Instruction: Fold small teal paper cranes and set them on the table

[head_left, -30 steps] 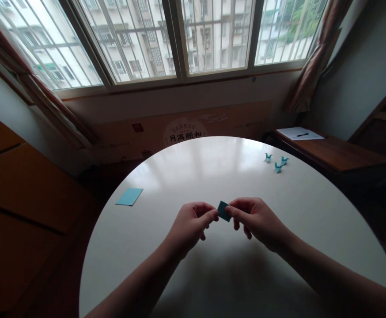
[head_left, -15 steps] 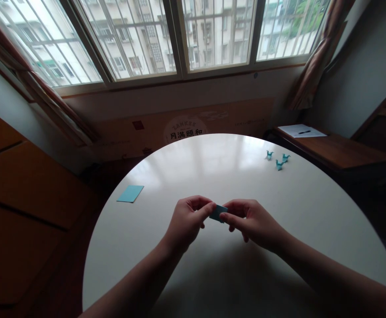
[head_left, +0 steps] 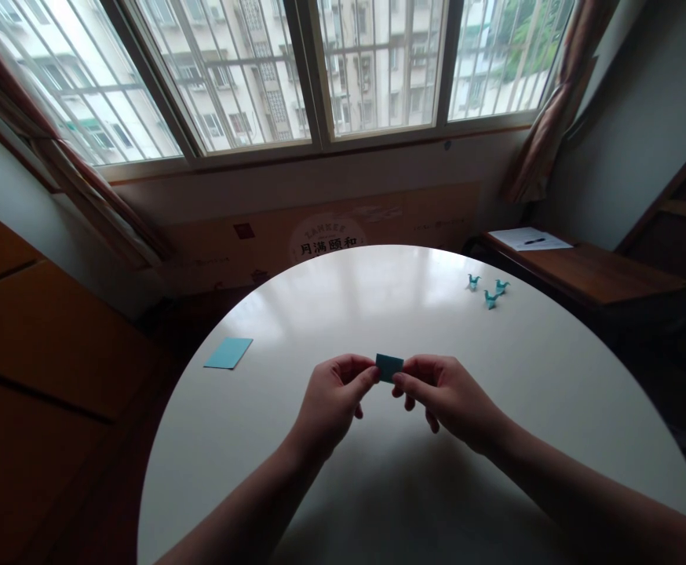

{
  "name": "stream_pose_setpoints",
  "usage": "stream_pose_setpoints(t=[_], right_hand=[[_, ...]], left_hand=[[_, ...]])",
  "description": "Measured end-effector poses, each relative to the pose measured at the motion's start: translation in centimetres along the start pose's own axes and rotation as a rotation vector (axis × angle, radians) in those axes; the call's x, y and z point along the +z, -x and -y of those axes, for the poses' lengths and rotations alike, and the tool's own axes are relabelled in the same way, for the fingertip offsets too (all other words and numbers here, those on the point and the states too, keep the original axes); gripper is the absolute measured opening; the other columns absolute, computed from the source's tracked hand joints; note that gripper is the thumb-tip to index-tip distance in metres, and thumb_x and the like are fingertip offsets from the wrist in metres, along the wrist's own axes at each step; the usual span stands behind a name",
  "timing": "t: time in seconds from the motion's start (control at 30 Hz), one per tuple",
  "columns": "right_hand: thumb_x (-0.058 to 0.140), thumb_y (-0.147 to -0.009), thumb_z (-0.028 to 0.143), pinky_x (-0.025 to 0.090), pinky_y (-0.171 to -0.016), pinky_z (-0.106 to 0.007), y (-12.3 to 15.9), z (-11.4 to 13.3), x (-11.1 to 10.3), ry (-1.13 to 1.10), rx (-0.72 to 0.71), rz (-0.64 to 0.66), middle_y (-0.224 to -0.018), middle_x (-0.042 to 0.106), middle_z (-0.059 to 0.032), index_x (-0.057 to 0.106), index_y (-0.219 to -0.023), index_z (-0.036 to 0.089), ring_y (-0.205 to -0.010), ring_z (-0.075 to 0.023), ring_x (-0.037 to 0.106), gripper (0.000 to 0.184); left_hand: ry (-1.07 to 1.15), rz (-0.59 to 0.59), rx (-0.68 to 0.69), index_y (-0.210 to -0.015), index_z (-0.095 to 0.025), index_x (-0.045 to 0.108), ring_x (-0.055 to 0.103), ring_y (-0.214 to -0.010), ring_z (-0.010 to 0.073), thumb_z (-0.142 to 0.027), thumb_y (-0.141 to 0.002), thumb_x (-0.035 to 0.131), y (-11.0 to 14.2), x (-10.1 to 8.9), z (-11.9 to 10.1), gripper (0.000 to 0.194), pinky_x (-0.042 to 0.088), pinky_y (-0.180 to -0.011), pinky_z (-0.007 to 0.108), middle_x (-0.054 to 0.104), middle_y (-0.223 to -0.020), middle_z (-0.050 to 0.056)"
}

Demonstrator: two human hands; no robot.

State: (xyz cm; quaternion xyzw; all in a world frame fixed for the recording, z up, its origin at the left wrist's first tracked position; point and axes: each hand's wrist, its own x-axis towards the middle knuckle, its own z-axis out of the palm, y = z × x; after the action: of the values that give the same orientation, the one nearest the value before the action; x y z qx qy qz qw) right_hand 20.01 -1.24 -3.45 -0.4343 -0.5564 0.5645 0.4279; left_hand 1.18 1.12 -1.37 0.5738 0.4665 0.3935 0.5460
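Left hand [head_left: 332, 399] and right hand [head_left: 454, 399] pinch opposite sides of a teal paper piece [head_left: 389, 366] over a round white table [head_left: 219, 447], seemingly to steady it, three origami birds [head_left: 490, 300] standing well apart

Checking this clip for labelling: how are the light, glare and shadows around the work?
Head view: the bright window backlights the scene, with glare on the far part of the table; head view: its near part lies in soft shadow; head view: the left hand and right hand look dim, but the small paper between them shows clear edges.
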Motion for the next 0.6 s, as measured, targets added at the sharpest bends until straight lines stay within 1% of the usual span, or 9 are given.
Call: stream_pose_setpoints(t=[0.13,0.27,0.33,0.4,0.47,0.53,0.57,0.6], right_hand=[[0.071,-0.087,0.043,0.044,-0.039,-0.017,0.1,0.4,0.1,0.029,0.003,0.028,-0.087,0.072,-0.0076,0.07,-0.094,0.014,-0.069,-0.0166,0.064,0.03],[0.069,-0.088,0.039,0.041,-0.036,-0.017,0.1,0.3,0.2,0.079,0.019,0.019,-0.077,0.071,-0.0066,0.071,-0.086,0.013,-0.06,-0.0146,0.061,0.027],[0.067,-0.09,0.038,0.04,-0.036,-0.018,-0.2,0.0,0.1,0.12,0.033,0.019,-0.071,0.069,-0.0051,0.072,-0.084,0.013,-0.054,-0.0131,0.059,0.027],[0.066,-0.09,0.036,0.044,-0.042,-0.021,-0.4,0.1,0.1,0.204,0.007,0.018,-0.068,0.07,-0.0043,0.073,-0.083,0.013,-0.053,-0.0132,0.06,0.025],[0.068,-0.09,0.035,0.05,-0.051,-0.025,-0.2,1.1,0.2,0.338,-0.104,-0.039,-0.071,0.072,-0.0046,0.074,-0.084,0.015,-0.058,-0.0153,0.064,0.022],[0.069,-0.09,0.036,0.052,-0.056,-0.027,1.1,3.0,0.5,0.444,-0.293,-0.176,-0.075,0.073,-0.0048,0.074,-0.086,0.017,-0.063,-0.0173,0.066,0.02],[0.068,-0.091,0.036,0.051,-0.054,-0.025,2.3,4.2,0.6,0.421,-0.391,-0.253,-0.073,0.072,-0.0039,0.073,-0.084,0.019,-0.062,-0.0169,0.066,0.02],[0.065,-0.094,0.037,0.051,-0.051,-0.024,3.9,5.4,0.7,0.37,-0.475,-0.301,-0.069,0.07,-0.0022,0.073,-0.082,0.021,-0.058,-0.0152,0.065,0.021]], left_hand=[[0.044,-0.021,-0.02,-0.089,-0.011,0.074,0.047,-0.052,0.0096,-0.035,-0.08,0.075,-0.1,-0.1,0.1,0.025,0.038,-0.042,0.019,0.066,-0.068,0.003],[0.072,-0.016,-0.093,-0.093,-0.01,0.074,0.052,-0.058,0.0127,-0.035,-0.074,0.08,-0.1,0.0,-0.1,0.031,0.041,-0.043,0.02,0.065,-0.069,0.004],[0.07,-0.018,-0.099,-0.089,-0.01,0.075,0.052,-0.059,0.0134,-0.037,-0.072,0.081,-0.2,0.1,-0.1,0.033,0.041,-0.043,0.02,0.064,-0.066,0.004],[0.062,-0.045,-0.082,-0.083,-0.009,0.075,0.049,-0.055,0.0119,-0.038,-0.071,0.08,-0.4,0.0,0.0,0.031,0.04,-0.043,0.02,0.06,-0.06,0.002],[0.057,-0.088,-0.06,-0.079,-0.009,0.075,0.046,-0.051,0.0104,-0.039,-0.07,0.08,-0.7,-0.2,0.3,0.031,0.039,-0.043,0.02,0.058,-0.058,0.001],[0.057,-0.131,-0.043,-0.079,-0.009,0.074,0.045,-0.049,0.0096,-0.039,-0.069,0.081,-1.1,-0.4,0.6,0.032,0.038,-0.043,0.021,0.057,-0.057,0.0],[0.061,-0.146,-0.039,-0.079,-0.01,0.074,0.044,-0.049,0.0094,-0.04,-0.068,0.081,-1.3,-0.6,0.8,0.033,0.038,-0.043,0.02,0.055,-0.056,-0.001],[0.066,-0.158,-0.038,-0.078,-0.01,0.074,0.043,-0.048,0.0091,-0.041,-0.068,0.081,-1.4,-0.7,0.9,0.033,0.038,-0.043,0.02,0.053,-0.055,-0.002]])
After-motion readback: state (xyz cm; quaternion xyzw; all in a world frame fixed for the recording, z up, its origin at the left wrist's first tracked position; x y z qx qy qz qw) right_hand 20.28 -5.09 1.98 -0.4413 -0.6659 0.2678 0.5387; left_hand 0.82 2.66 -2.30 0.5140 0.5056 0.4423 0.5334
